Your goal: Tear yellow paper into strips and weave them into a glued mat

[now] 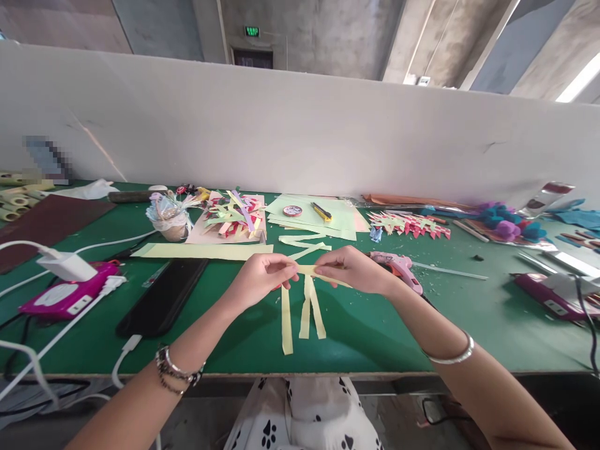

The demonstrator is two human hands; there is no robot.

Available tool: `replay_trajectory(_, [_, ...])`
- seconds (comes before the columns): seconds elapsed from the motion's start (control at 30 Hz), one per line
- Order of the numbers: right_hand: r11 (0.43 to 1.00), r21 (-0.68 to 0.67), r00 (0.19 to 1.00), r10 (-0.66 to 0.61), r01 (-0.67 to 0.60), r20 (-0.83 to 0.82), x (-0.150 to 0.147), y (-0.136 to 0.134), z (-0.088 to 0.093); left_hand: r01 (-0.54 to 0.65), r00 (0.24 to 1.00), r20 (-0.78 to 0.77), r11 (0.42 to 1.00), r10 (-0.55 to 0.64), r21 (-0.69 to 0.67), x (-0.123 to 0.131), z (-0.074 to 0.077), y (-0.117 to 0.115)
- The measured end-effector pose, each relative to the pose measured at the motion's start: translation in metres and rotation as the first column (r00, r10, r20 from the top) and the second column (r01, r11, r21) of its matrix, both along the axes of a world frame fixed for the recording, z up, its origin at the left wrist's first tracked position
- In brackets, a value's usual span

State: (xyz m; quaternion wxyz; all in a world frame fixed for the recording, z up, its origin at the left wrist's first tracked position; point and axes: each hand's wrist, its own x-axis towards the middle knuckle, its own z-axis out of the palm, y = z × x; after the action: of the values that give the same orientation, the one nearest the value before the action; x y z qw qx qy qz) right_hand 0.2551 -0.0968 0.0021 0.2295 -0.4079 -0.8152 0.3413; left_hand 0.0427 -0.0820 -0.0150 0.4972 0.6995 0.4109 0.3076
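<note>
Between my two hands a short yellow paper strip [307, 269] is stretched level above the green table. My left hand [262, 280] pinches its left end between thumb and fingers. At the other end my right hand [352, 269] is closed on it in the same way, and part of the strip shows beneath that hand. Below the hands lie loose yellow strips, one long strip [287, 325] on the left and a pair [312, 312] to its right. Just beyond the hands is a zigzag of pale strips [307, 240].
A long pale paper band [201, 250], a black phone [162, 300] and a magenta power strip [70, 294] lie left. Behind are paper sheets [300, 206], a yellow cutter [322, 212] and a tape roll [292, 211]. A pink glue gun [398, 267] lies by my right hand.
</note>
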Motion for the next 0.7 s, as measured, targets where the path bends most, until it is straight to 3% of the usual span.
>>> replay_trajectory(0.2, [0.999,0.034,0.997,-0.005,0.003,0.075,0.001,0.001,0.0,-0.02,1.0,-0.021,1.0,0.02,0.018,-0.002,-0.001,0.002])
replay_trajectory(0.4, [0.99,0.069,0.976,0.11,-0.125,0.19,0.006,0.002,0.0,-0.041,0.996,-0.074,0.998,0.045,0.051,-0.008,0.003,0.002])
replay_trajectory(0.7, [0.968,-0.191,0.977,0.186,-0.164,0.106,0.02,0.001,-0.002,-0.083,0.992,-0.082,0.989,0.094,0.121,-0.023,0.0,0.008])
